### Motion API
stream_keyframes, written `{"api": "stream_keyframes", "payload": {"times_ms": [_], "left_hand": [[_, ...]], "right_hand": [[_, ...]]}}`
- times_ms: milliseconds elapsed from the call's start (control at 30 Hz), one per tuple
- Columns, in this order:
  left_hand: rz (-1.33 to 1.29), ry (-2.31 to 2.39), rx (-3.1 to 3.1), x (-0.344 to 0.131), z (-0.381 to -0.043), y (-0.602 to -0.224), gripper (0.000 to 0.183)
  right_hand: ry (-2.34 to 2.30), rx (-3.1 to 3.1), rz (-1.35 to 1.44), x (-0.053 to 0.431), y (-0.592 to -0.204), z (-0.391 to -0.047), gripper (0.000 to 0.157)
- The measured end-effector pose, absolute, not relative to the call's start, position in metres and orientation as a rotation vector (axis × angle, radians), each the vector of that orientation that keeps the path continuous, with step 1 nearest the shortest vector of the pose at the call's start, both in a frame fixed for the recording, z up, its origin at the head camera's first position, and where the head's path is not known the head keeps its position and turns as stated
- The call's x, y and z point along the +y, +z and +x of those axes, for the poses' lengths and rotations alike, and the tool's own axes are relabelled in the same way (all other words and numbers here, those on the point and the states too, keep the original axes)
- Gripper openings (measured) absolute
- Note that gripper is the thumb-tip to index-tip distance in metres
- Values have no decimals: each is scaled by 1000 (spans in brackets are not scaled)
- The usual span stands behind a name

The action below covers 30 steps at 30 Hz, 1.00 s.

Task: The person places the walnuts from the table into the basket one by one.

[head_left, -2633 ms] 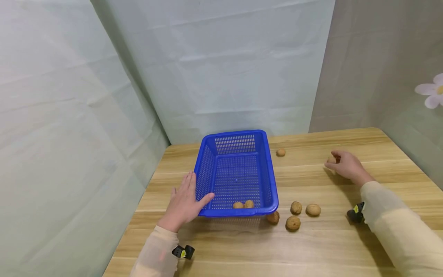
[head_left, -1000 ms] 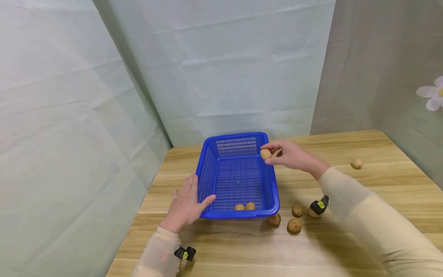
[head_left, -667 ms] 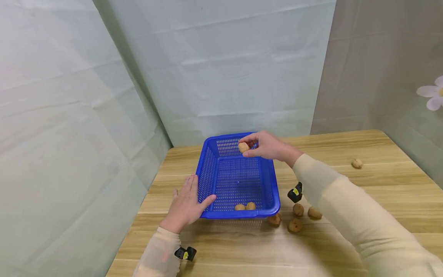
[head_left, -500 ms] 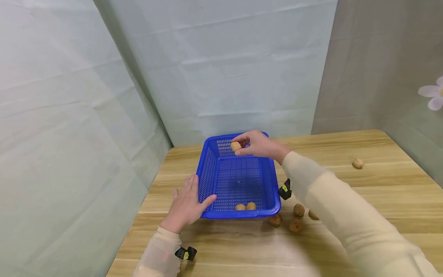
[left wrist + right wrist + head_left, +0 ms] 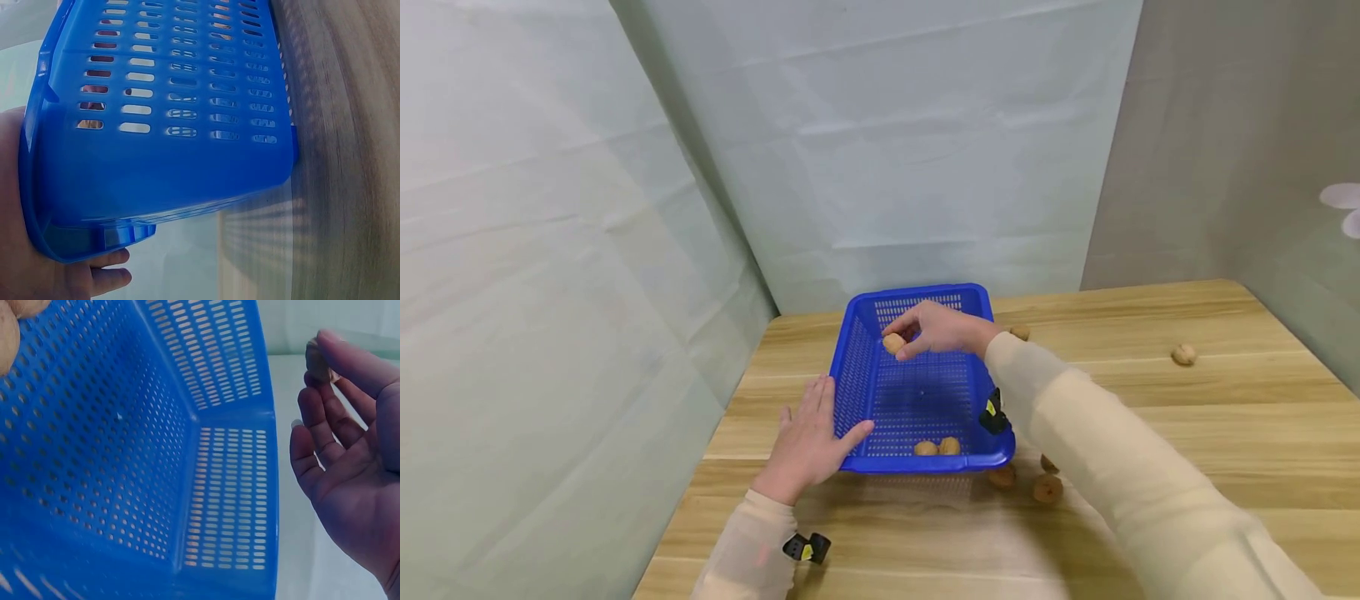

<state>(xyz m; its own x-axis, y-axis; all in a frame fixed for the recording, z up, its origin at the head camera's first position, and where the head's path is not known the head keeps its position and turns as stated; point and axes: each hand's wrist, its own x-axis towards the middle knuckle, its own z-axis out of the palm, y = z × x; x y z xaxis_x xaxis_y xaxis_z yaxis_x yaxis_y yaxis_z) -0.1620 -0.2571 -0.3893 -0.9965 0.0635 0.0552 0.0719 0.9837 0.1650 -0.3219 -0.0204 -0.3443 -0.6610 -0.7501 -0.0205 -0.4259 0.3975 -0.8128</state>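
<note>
My right hand [image 5: 942,327] pinches a walnut [image 5: 893,343] between thumb and fingertips, over the far left part of a blue plastic basket [image 5: 925,462]. The right wrist view shows the same walnut [image 5: 317,361] at the fingertips, with the palm turned toward the camera. Two walnuts [image 5: 950,446] lie inside the basket at its near end. On the basket's left rim rests my left hand [image 5: 808,437], fingers straight and thumb reaching over the near corner. In the left wrist view the basket's slotted outer wall [image 5: 169,169] fills the middle, and part of that hand is hidden behind the rim.
Loose walnuts lie on the wooden table [image 5: 850,550]: one [image 5: 1183,354] far right, one [image 5: 1019,332] behind the right wrist, and several near the basket's near right corner, such as a walnut [image 5: 1047,489], partly covered by the right sleeve. Pale curtains [image 5: 887,167] hang behind the table.
My right hand has picked up a walnut from the right side of the table and carried it left over the basket, lowering slightly at the end. The left hand stays on the rim.
</note>
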Motion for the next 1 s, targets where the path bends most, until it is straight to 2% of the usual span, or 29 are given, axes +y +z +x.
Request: {"api": "stream_keyframes", "payload": {"times_ms": [267,600,833,1000], "left_hand": [[-117,-279,-3060,-257,-161,-390,106],[-122,-280,-3054,-256,-160,-391,110],[-121,-280,-3062,-254,-161,-389,110],[-118,-284,-3068,-253,-162,-390,111]], "right_hand": [[-1096,2256,-1084,-31,-354,-319,46],[-1118,2274,-1014,-31,-356,-314,42],[-1156,2292,-1036,-17,-338,-313,42],[-1165,2351,-1040,10,-321,-317,46]]}}
